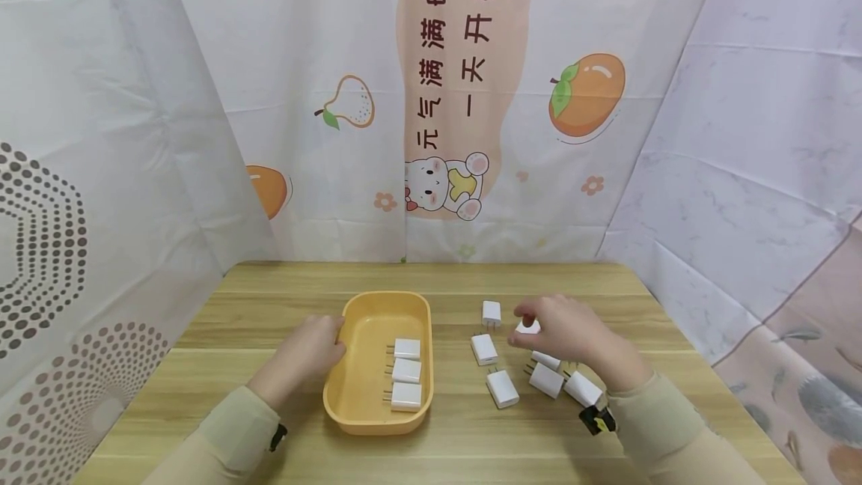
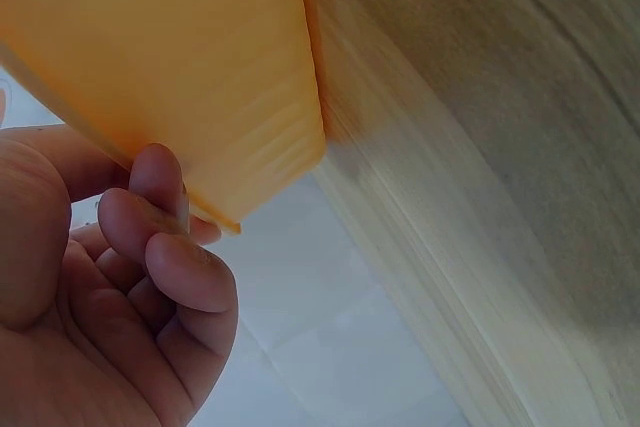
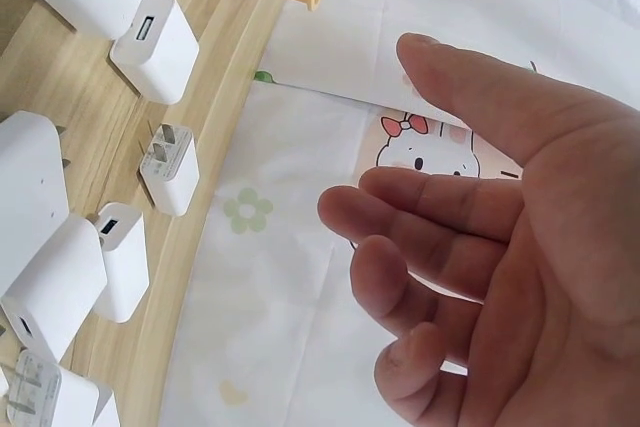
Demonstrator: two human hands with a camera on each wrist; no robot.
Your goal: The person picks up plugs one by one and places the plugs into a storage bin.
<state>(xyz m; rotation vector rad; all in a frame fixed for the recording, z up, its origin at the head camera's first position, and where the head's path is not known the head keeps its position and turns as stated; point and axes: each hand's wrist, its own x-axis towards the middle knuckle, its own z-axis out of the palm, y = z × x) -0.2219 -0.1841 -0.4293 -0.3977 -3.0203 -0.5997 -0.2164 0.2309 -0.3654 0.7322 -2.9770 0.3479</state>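
On the left, a yellow plastic tray (image 1: 377, 426) holds three white charger plugs (image 1: 406, 371), lined up along its right side with their prongs to the left. My left hand (image 1: 313, 346) pinches the tray's left rim; the left wrist view shows the thumb and curled fingers (image 2: 190, 272) at that edge. Above the loose chargers on the right hovers my right hand (image 1: 566, 331), fingers loosely bent, holding nothing. Nearest to it in the head view is a white charger (image 1: 528, 327), partly hidden by the fingers. The right wrist view shows a gap between thumb and fingers.
Several more chargers lie scattered right of the tray, among them one at the back (image 1: 491, 312), one in the middle (image 1: 483, 349) and one in front (image 1: 502, 388). Beyond the wooden table (image 1: 296, 279) hangs a printed curtain (image 1: 337, 193).
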